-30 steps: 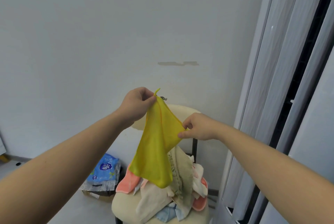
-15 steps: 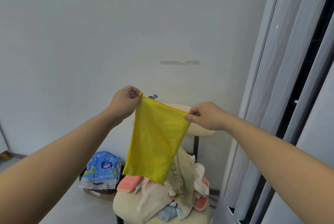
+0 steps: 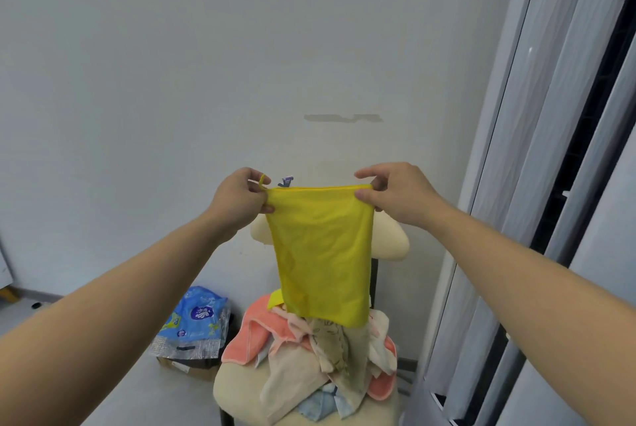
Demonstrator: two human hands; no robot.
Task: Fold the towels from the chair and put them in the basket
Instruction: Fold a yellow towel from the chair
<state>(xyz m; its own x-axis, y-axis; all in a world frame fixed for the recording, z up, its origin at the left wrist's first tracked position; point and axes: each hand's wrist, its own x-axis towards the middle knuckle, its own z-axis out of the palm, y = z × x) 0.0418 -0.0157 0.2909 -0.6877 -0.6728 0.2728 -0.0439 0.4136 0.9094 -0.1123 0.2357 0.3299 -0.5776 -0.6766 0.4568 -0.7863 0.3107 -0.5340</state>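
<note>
Head view, left to right. One blue packet (image 3: 198, 317) lies on one cardboard box (image 3: 186, 365) on the floor. Left hand (image 3: 241, 195): fingers pinch the top left corner of the one yellow towel (image 3: 321, 250), which hangs flat in the air, top edge taut. Right hand (image 3: 395, 195): pinches the top right corner. One chair (image 3: 389, 239), backrest partly hidden behind the towel, legs cut off below. One heap of towels (image 3: 309, 350) on its seat, number uncountable. Bare floor at left; grey panels (image 3: 550, 150) stand near on the right.
</note>
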